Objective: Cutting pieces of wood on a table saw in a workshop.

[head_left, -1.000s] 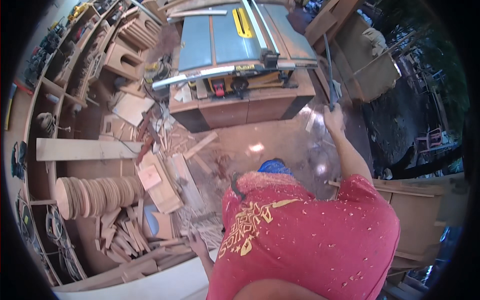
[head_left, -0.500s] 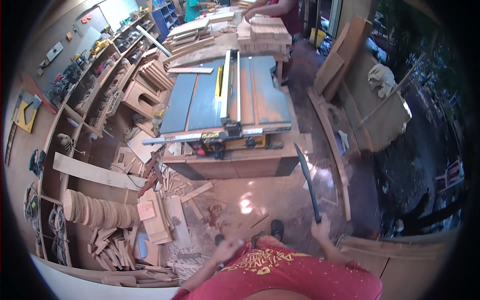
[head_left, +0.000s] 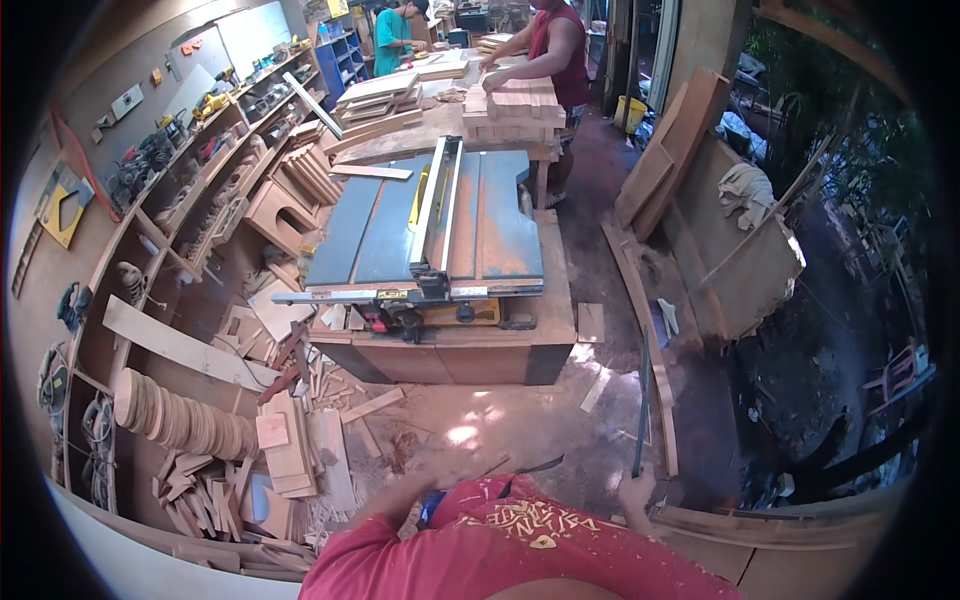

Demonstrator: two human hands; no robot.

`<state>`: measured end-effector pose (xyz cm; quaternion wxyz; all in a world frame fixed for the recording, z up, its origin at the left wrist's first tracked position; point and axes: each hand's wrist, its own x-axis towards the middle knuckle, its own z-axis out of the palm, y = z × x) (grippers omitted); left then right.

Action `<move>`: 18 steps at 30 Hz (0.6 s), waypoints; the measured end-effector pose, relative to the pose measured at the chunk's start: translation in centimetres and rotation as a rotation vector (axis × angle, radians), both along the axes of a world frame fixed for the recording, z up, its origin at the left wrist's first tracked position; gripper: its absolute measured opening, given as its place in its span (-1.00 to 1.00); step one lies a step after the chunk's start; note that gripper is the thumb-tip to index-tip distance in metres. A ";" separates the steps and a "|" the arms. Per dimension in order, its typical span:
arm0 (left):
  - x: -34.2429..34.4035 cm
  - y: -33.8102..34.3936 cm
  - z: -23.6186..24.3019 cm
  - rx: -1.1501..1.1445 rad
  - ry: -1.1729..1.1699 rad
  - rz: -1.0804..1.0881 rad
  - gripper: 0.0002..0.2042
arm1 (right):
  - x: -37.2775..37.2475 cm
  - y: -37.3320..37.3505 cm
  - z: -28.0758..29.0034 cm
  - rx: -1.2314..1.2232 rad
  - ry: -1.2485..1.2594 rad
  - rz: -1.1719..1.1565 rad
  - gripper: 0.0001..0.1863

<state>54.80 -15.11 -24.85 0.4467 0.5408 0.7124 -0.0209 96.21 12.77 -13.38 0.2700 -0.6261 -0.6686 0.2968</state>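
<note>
My right hand (head_left: pixel 633 490) grips a long, narrow dark bar (head_left: pixel 643 402) that stands upward beside a wooden board (head_left: pixel 662 420) on the floor. My left forearm (head_left: pixel 395 502) bends in toward my waist; its fingers are hidden behind my red shirt (head_left: pixel 500 555). A blue item (head_left: pixel 433 507) and a dark strap (head_left: pixel 540 465) show near my waist. In front of me stands a table saw (head_left: pixel 350 230) with a fence and yellow insert, on a wooden cabinet (head_left: pixel 440 362).
Offcuts (head_left: pixel 195 495) and stacked round wooden pieces (head_left: pixel 180 410) lie at left, below tool shelves (head_left: pixel 180 190). A worker in teal (head_left: pixel 390 40) and another in maroon (head_left: pixel 545 50) stand at a bench with boards (head_left: pixel 510 110). Planks (head_left: pixel 670 150) lean at right.
The view has lifted to show the bench and two workers. My left hand has moved from the lower left to my waist. The dark bar has swung upright again, still in my right hand.
</note>
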 end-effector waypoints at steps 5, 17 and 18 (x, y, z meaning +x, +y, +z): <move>-11.1 -11.1 -4.1 -0.167 0.229 0.664 -0.40 | -7.9 1.0 0.9 0.006 0.053 0.099 -0.78; -5.1 -24.2 -5.8 -0.069 0.055 0.946 -0.58 | -36.7 11.1 18.8 0.331 0.419 0.413 -0.46; -5.6 -25.0 -6.1 -0.112 0.061 0.980 -0.58 | -38.3 10.4 22.5 0.068 0.431 0.364 -0.44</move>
